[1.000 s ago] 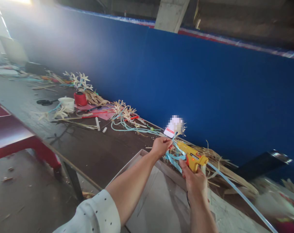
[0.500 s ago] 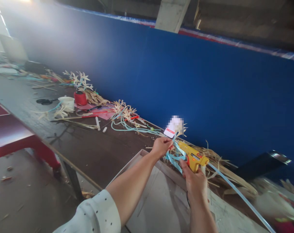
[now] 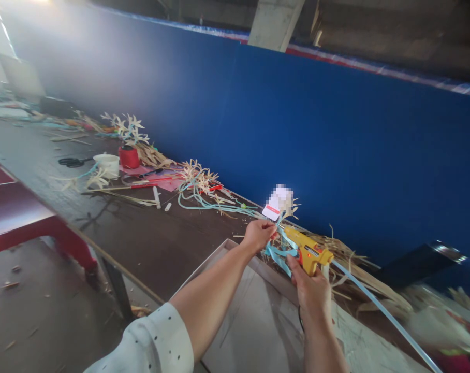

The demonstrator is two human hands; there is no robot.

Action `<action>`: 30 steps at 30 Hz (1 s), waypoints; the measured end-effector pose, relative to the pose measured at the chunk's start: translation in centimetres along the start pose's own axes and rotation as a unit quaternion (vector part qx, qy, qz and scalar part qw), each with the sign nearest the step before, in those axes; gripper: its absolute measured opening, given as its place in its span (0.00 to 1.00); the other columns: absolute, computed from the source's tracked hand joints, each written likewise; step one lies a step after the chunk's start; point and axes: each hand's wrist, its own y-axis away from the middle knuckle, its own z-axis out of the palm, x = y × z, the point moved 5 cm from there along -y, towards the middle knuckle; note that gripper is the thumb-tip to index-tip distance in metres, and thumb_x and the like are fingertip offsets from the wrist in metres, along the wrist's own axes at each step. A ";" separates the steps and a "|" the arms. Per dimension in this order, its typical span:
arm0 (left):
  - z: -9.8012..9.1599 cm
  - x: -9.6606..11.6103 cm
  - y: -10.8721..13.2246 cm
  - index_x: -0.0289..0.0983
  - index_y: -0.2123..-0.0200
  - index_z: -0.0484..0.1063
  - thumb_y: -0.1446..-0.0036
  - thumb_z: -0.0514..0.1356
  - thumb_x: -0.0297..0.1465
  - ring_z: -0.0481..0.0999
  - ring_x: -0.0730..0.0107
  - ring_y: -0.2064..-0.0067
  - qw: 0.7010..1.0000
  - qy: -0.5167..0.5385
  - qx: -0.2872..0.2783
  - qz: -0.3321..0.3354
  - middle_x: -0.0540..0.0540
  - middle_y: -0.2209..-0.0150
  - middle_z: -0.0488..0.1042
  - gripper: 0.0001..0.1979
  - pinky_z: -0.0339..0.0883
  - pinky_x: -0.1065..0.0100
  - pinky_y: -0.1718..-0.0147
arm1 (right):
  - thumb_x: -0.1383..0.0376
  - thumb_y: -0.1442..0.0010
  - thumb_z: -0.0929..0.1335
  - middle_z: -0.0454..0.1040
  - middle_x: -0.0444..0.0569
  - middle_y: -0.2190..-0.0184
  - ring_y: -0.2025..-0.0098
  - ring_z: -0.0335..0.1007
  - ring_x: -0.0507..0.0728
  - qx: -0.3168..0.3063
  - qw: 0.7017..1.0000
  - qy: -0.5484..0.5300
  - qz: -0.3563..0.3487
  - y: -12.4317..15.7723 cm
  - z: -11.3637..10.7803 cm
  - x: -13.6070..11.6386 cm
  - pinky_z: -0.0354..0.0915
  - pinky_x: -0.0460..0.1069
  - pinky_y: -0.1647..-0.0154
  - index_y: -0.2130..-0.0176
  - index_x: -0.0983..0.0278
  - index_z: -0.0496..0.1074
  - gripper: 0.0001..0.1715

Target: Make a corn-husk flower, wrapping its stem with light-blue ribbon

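My right hand [image 3: 313,292] is wrapped round the handle of a yellow hot glue gun [image 3: 307,248], whose small red light is lit. A long whitish glue stick [image 3: 382,311] runs out of its back to the lower right. The nozzle points left, right beside the fingertips of my left hand [image 3: 260,234]. Those fingers pinch the upper part of a light blue ribbon [image 3: 281,256], which dangles in loops below them. Whether a stem is also between the fingers I cannot tell. Just beyond stands a phone [image 3: 272,211] with its screen blurred out.
A shallow open box [image 3: 254,316] lies under my forearms. Along the blue partition [image 3: 227,103] lie dried-husk flowers [image 3: 198,176], a red thread spool [image 3: 129,157], a white cup [image 3: 107,166] and black scissors [image 3: 72,162]. Dry husks [image 3: 367,274] are heaped at right; a red stool [image 3: 21,217] stands at left.
Almost nothing differs. Both hands, the glue gun and the ribbon keep nearly the same places, with the nozzle still at the left fingertips.
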 end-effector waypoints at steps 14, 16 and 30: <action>-0.2 0.0 -0.2 0.31 0.76 0.70 0.51 0.56 0.29 0.62 0.81 0.81 1.000 0.001 0.010 0.010 0.51 0.82 0.68 0.07 0.56 0.77 0.80 | 0.48 0.56 0.70 0.67 0.42 0.86 0.81 0.62 0.53 -0.008 1.000 0.004 -0.002 -0.1 0.1 0.2 0.57 0.47 0.77 0.72 0.66 0.73 0.24; -0.1 0.1 -0.2 0.31 0.77 0.69 0.50 0.56 0.29 0.62 0.81 0.81 1.000 0.006 0.007 0.007 0.51 0.82 0.67 0.07 0.56 0.77 0.80 | 0.48 0.56 0.70 0.67 0.43 0.86 0.81 0.62 0.53 -0.009 1.000 0.012 -0.004 -0.1 0.1 0.0 0.57 0.47 0.77 0.72 0.66 0.72 0.24; -0.1 0.5 0.2 0.31 0.76 0.70 0.50 0.56 0.27 0.62 0.82 0.82 1.000 0.021 0.019 -0.006 0.52 0.83 0.67 0.06 0.55 0.77 0.80 | 0.47 0.57 0.70 0.68 0.43 0.85 0.80 0.63 0.54 -0.003 1.000 0.009 -0.001 0.0 0.1 0.0 0.58 0.47 0.77 0.68 0.67 0.73 0.27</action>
